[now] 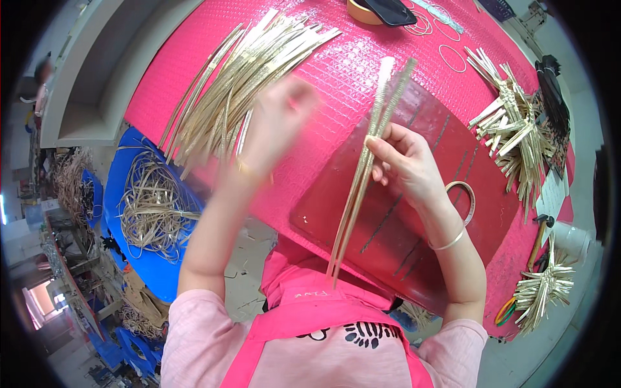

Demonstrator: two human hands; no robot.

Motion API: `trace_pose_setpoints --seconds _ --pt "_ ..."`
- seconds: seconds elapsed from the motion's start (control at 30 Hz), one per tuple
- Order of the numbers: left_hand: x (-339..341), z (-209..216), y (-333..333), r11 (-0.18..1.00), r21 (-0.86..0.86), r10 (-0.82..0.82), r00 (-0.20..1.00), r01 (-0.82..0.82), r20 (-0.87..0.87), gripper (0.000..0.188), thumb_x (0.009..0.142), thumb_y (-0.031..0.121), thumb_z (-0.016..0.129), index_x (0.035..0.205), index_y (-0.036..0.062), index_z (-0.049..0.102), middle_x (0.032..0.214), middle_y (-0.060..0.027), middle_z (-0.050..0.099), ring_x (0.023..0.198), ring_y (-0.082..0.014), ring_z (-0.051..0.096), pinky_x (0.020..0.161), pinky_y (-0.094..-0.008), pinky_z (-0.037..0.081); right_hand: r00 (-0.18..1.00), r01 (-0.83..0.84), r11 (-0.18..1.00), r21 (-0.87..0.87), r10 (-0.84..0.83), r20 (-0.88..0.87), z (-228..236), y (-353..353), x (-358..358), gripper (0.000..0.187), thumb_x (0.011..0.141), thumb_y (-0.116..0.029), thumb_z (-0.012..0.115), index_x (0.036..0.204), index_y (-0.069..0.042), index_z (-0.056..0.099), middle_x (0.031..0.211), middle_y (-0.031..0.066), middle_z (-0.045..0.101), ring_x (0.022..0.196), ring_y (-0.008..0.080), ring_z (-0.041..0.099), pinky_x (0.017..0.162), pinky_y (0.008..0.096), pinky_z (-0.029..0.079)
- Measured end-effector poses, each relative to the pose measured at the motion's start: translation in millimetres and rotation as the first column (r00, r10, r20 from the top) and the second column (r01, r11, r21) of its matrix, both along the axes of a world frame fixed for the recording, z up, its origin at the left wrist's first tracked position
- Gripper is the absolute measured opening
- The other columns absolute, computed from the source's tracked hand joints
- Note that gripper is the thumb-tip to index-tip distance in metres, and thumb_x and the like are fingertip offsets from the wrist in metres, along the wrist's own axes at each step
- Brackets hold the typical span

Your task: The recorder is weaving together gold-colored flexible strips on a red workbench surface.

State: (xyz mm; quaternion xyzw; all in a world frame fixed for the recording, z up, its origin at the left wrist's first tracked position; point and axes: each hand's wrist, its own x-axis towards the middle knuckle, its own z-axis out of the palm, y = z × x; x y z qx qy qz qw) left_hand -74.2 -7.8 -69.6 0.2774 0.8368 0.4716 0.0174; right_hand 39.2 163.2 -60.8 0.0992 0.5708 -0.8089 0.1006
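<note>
My right hand [406,158] pinches two long, thin gold braided strips [380,97] between thumb and fingers, with their lower ends hanging toward my apron. Beneath it lies a dark red board [414,226] with dark lines across it. My left hand [278,113] is raised at the right edge of a fanned pile of gold strips [255,61] on the pink table covering [317,136]. Motion smears its fingers, so what they hold, if anything, cannot be made out. By my right wrist, a tape roll [471,204] rests on the board, partly hidden.
Gold strip bundles [514,123] lie at the table's right side, beside black strips [552,90]. Another bundle [544,291] is near a hammer-like tool [538,246] and a white cup [574,240]. Left of the table, a blue sheet [158,275] bears tangled strips. A black dish [391,11] sits at the far edge.
</note>
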Motion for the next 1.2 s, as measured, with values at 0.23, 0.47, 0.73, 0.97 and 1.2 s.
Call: trace_pose_setpoints --seconds 0.23,0.47,0.73,0.97,1.2 --pt "-73.4 -8.2 -30.2 0.902 -0.270 0.312 0.941 -0.336 -0.129 0.013 0.068 0.013 0.062 0.076 0.0028 0.064 0.070 -0.0123 0.062 0.064 -0.0226 0.060 0.060 -0.0309 0.046 0.996 0.054 0.992 0.111 -0.062 0.062 13.4 0.3 33.5 0.017 0.081 -0.016 0.055 0.086 0.000 0.054 0.067 0.0025 0.055 0.051 0.0068 0.051 0.044 0.0178 0.039" --pt "-18.6 95.9 -22.4 0.996 -0.008 -0.082 0.969 0.086 0.231 0.019 0.073 0.014 0.061 0.085 -0.0002 0.059 0.072 -0.0029 0.060 0.063 -0.0063 0.054 0.051 -0.0173 0.041 0.992 0.005 0.998 0.066 0.003 -0.128 44.3 -10.2 37.3 0.015 0.079 -0.008 0.055 0.090 0.003 0.057 0.078 0.0045 0.059 0.069 0.0088 0.056 0.064 0.0212 0.044" --pt "34.9 103.4 5.2 0.886 0.460 -0.376 0.668 0.057 0.642 0.019 0.074 0.006 0.056 0.091 -0.0016 0.052 0.080 -0.0061 0.058 0.070 -0.0108 0.058 0.050 -0.0187 0.050 0.944 0.201 0.958 0.206 -0.133 -0.302 45.0 -28.5 28.2 0.018 0.078 -0.005 0.054 0.094 0.003 0.056 0.085 0.0073 0.060 0.081 0.0086 0.053 0.069 0.0218 0.043" --pt "61.6 80.7 5.4 0.854 0.519 -0.336 0.711 -0.048 0.618 0.018 0.076 0.006 0.056 0.091 -0.0018 0.051 0.079 -0.0081 0.058 0.069 -0.0119 0.058 0.050 -0.0190 0.050 0.824 0.450 0.675 0.584 -0.062 -0.563 54.7 -33.8 48.2 0.014 0.069 0.000 0.059 0.083 -0.001 0.061 0.074 0.0088 0.056 0.060 0.0175 0.057 0.056 0.0264 0.045" --pt "75.8 76.8 -0.8 0.815 0.553 -0.323 0.653 -0.176 0.685 0.019 0.075 0.008 0.058 0.090 -0.0016 0.052 0.083 -0.0091 0.058 0.070 -0.0138 0.058 0.057 -0.0237 0.050 0.967 0.177 0.900 0.399 -0.085 -0.239 45.0 -30.5 39.7 0.013 0.077 -0.002 0.052 0.087 0.001 0.059 0.077 0.0085 0.060 0.069 0.0091 0.056 0.058 0.0236 0.044"
